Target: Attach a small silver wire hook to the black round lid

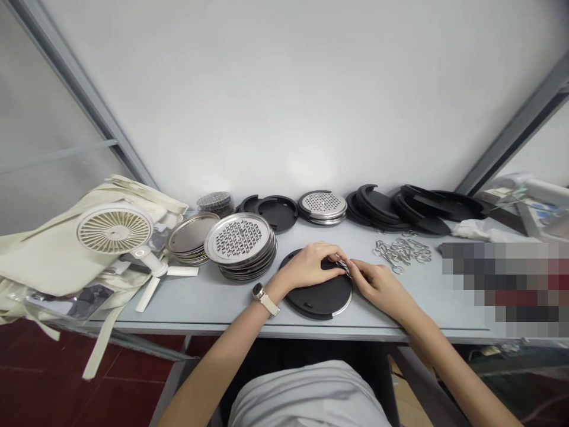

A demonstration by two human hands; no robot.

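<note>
My left hand (306, 265), with a watch (265, 299) on its wrist, and my right hand (377, 289) meet over a round black disc with a steel rim (317, 295). Between their fingertips both pinch a small metal chain link (343, 267), partly hidden by the fingers. My left palm rests above the disc's upper part. To the right lies a tangled pile of similar metal chain links (402, 252). Left of the disc stands a stack of perforated steel discs (237, 239).
Along the back of the grey table (213, 302) stand stacks of black round parts (377, 205) and steel discs (322, 206). A white folding fan (114, 228) lies on a cream cloth bag (57, 261) at the left. A pixelated patch (504, 281) covers the right.
</note>
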